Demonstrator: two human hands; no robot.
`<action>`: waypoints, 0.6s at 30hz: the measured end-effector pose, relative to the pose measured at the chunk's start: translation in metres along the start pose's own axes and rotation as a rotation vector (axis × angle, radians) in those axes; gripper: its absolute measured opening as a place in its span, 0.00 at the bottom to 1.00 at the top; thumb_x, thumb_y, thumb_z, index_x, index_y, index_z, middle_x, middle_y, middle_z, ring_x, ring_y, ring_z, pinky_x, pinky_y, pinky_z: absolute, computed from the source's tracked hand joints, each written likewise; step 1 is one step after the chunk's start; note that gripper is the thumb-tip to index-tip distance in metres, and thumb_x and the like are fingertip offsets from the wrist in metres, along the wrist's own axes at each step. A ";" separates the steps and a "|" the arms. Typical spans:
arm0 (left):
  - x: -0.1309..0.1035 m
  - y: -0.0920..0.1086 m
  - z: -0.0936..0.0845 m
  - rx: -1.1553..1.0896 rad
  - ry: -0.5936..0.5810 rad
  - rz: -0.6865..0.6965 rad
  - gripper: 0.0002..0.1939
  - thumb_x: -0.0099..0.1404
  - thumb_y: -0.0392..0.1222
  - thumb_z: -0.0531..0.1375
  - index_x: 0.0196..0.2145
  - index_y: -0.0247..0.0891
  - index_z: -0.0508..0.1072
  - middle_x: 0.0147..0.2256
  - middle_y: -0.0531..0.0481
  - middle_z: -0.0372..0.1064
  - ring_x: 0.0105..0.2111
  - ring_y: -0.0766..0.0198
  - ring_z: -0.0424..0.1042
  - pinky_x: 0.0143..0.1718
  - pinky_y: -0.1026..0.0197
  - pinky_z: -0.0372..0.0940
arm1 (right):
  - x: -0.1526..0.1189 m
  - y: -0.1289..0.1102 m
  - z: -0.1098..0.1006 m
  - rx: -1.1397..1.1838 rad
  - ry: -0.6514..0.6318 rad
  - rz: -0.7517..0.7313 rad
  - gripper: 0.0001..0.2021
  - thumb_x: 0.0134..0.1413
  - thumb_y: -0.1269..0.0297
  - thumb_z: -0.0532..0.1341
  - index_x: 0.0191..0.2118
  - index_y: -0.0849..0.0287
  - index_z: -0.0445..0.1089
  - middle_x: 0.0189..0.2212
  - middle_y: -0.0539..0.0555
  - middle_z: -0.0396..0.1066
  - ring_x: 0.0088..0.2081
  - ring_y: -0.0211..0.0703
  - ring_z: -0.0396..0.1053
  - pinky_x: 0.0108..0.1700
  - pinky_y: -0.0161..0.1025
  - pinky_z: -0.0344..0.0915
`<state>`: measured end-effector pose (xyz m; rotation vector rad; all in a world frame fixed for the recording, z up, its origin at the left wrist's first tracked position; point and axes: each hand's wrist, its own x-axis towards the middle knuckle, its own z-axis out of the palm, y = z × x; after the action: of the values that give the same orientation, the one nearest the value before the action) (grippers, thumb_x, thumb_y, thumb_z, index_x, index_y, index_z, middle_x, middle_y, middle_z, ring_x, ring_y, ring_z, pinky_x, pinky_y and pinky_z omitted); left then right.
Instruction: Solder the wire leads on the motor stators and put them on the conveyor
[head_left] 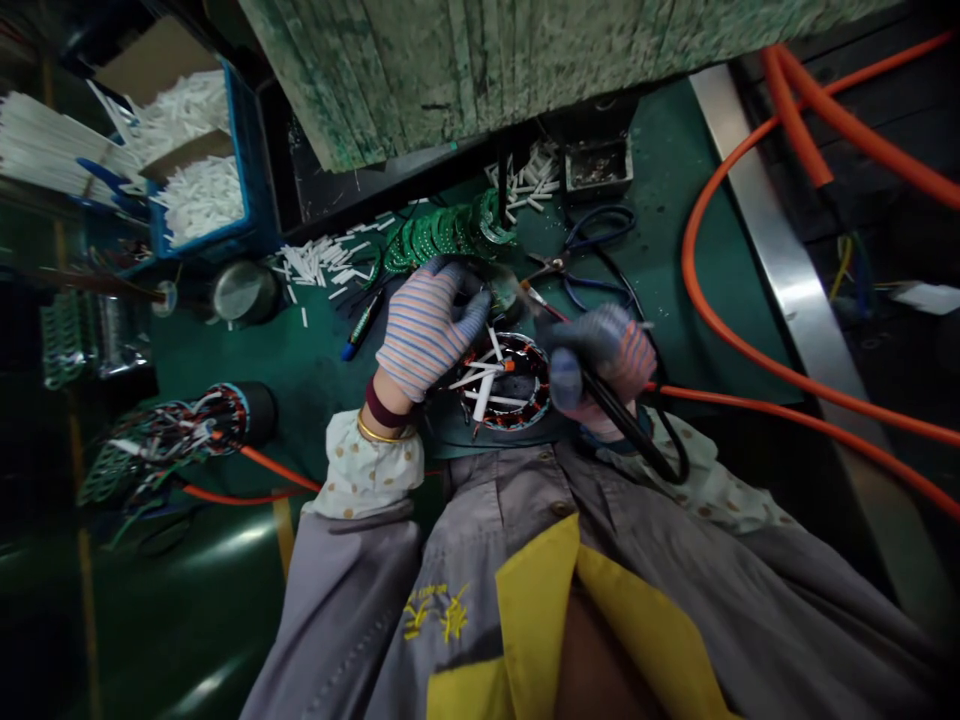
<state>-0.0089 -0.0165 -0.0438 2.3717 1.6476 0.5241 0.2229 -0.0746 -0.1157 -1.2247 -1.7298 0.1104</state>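
My left hand, in a striped glove with grey fingertips, is bent closed just behind a round wire-wound stator. What its fingertips pinch is hidden. My right hand, gloved and smeared by motion, is wrapped around a blurred tool with a black cord, which looks like a soldering iron. Its tip points at a small green part beside my left fingers. White sleeves and orange-black wires lie across the stator. Behind my left hand stands a row of green ring-shaped circuit boards.
Blue-handled scissors and a metal tray lie at the back right. Loose white sleeves and a blue-capped pen are on the left. Another wired stator stands farther left, near a blue bin. Orange hoses cross the right edge.
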 end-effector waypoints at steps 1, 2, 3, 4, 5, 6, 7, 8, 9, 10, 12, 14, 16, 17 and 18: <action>0.002 -0.001 -0.002 0.012 -0.025 0.002 0.07 0.83 0.47 0.70 0.46 0.44 0.82 0.46 0.45 0.83 0.49 0.48 0.85 0.58 0.48 0.81 | -0.003 -0.001 -0.004 0.041 0.066 -0.075 0.21 0.83 0.51 0.56 0.44 0.50 0.85 0.33 0.56 0.74 0.37 0.51 0.71 0.42 0.48 0.63; 0.004 -0.002 -0.004 0.026 -0.050 0.009 0.06 0.83 0.47 0.70 0.46 0.45 0.82 0.45 0.45 0.83 0.48 0.48 0.85 0.56 0.48 0.81 | -0.004 -0.002 -0.008 0.072 0.113 -0.133 0.20 0.83 0.52 0.57 0.44 0.48 0.85 0.32 0.54 0.74 0.36 0.50 0.71 0.40 0.48 0.62; 0.006 -0.003 -0.006 0.041 -0.071 0.019 0.05 0.82 0.47 0.70 0.46 0.46 0.82 0.45 0.45 0.83 0.47 0.47 0.85 0.55 0.47 0.82 | -0.004 -0.003 -0.011 0.094 0.153 -0.171 0.19 0.83 0.52 0.58 0.43 0.47 0.85 0.31 0.53 0.75 0.34 0.50 0.71 0.39 0.48 0.61; 0.008 -0.004 -0.008 0.058 -0.086 0.028 0.04 0.81 0.47 0.69 0.45 0.47 0.82 0.44 0.45 0.83 0.46 0.46 0.85 0.54 0.45 0.82 | -0.003 -0.004 -0.013 0.106 0.158 -0.181 0.18 0.83 0.53 0.58 0.43 0.46 0.85 0.30 0.52 0.75 0.34 0.49 0.71 0.38 0.48 0.60; 0.009 -0.004 -0.009 0.072 -0.096 0.037 0.04 0.80 0.47 0.69 0.45 0.48 0.81 0.43 0.44 0.83 0.46 0.44 0.84 0.53 0.43 0.82 | -0.002 -0.004 -0.014 0.115 0.151 -0.181 0.17 0.83 0.53 0.59 0.43 0.46 0.84 0.30 0.52 0.75 0.34 0.50 0.71 0.38 0.48 0.59; 0.010 -0.004 -0.010 0.083 -0.104 0.045 0.04 0.80 0.47 0.69 0.44 0.49 0.81 0.43 0.44 0.82 0.46 0.43 0.84 0.52 0.41 0.82 | -0.001 -0.004 -0.014 0.131 0.152 -0.184 0.17 0.83 0.53 0.59 0.43 0.46 0.84 0.30 0.52 0.75 0.33 0.50 0.71 0.37 0.48 0.58; 0.011 -0.003 -0.011 0.090 -0.111 0.049 0.04 0.79 0.47 0.69 0.43 0.49 0.80 0.42 0.44 0.82 0.45 0.42 0.84 0.51 0.39 0.82 | -0.001 -0.004 -0.013 0.151 0.148 -0.179 0.16 0.82 0.54 0.60 0.44 0.46 0.84 0.30 0.52 0.76 0.34 0.50 0.72 0.37 0.48 0.58; 0.012 -0.002 -0.011 0.092 -0.114 0.048 0.04 0.79 0.46 0.69 0.42 0.50 0.79 0.42 0.44 0.82 0.45 0.42 0.84 0.50 0.38 0.82 | -0.001 -0.003 -0.013 0.169 0.135 -0.170 0.15 0.82 0.54 0.61 0.44 0.46 0.85 0.30 0.52 0.76 0.34 0.50 0.72 0.37 0.48 0.58; 0.013 -0.001 -0.012 0.090 -0.117 0.044 0.05 0.79 0.46 0.69 0.42 0.51 0.78 0.42 0.44 0.81 0.44 0.42 0.83 0.50 0.37 0.82 | -0.003 -0.002 -0.012 0.181 0.108 -0.157 0.13 0.81 0.54 0.62 0.46 0.45 0.86 0.31 0.52 0.77 0.36 0.51 0.73 0.38 0.48 0.59; 0.013 0.000 -0.012 0.086 -0.119 0.037 0.05 0.78 0.45 0.69 0.42 0.51 0.77 0.42 0.44 0.81 0.44 0.42 0.83 0.50 0.36 0.82 | -0.005 0.000 -0.011 0.185 0.080 -0.149 0.13 0.80 0.54 0.63 0.47 0.45 0.86 0.32 0.53 0.77 0.37 0.52 0.74 0.39 0.48 0.59; 0.014 0.002 -0.013 0.075 -0.125 0.015 0.05 0.78 0.45 0.68 0.41 0.51 0.77 0.42 0.43 0.81 0.45 0.41 0.82 0.51 0.35 0.82 | -0.011 0.004 -0.011 0.170 0.019 -0.142 0.14 0.79 0.52 0.62 0.48 0.44 0.88 0.32 0.54 0.77 0.38 0.52 0.74 0.40 0.48 0.60; 0.015 0.004 -0.013 0.065 -0.144 -0.007 0.05 0.78 0.45 0.68 0.41 0.50 0.76 0.43 0.43 0.81 0.46 0.42 0.81 0.53 0.35 0.81 | -0.017 0.008 -0.010 0.127 -0.052 -0.120 0.18 0.80 0.49 0.60 0.48 0.43 0.89 0.32 0.55 0.77 0.39 0.53 0.74 0.42 0.49 0.63; 0.016 0.004 -0.013 0.070 -0.164 -0.022 0.05 0.78 0.45 0.68 0.41 0.49 0.76 0.43 0.42 0.81 0.46 0.43 0.80 0.54 0.35 0.80 | -0.021 0.011 -0.010 0.102 -0.102 -0.096 0.20 0.80 0.46 0.58 0.48 0.43 0.89 0.32 0.56 0.78 0.39 0.54 0.74 0.43 0.50 0.65; 0.016 0.004 -0.013 0.075 -0.168 -0.025 0.06 0.78 0.45 0.68 0.41 0.49 0.76 0.43 0.43 0.80 0.45 0.44 0.79 0.53 0.36 0.79 | -0.022 0.011 -0.010 0.094 -0.116 -0.088 0.21 0.80 0.45 0.57 0.48 0.42 0.89 0.32 0.56 0.78 0.39 0.55 0.75 0.43 0.50 0.66; 0.016 0.004 -0.012 0.083 -0.164 -0.025 0.06 0.78 0.45 0.69 0.41 0.48 0.75 0.43 0.43 0.80 0.44 0.45 0.79 0.53 0.38 0.79 | -0.023 0.012 -0.010 0.087 -0.113 -0.090 0.22 0.80 0.44 0.57 0.47 0.42 0.89 0.32 0.56 0.78 0.39 0.55 0.75 0.42 0.50 0.66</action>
<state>-0.0052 -0.0034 -0.0285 2.3769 1.6528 0.2537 0.2385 -0.0905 -0.1321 -1.0937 -1.8554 0.2020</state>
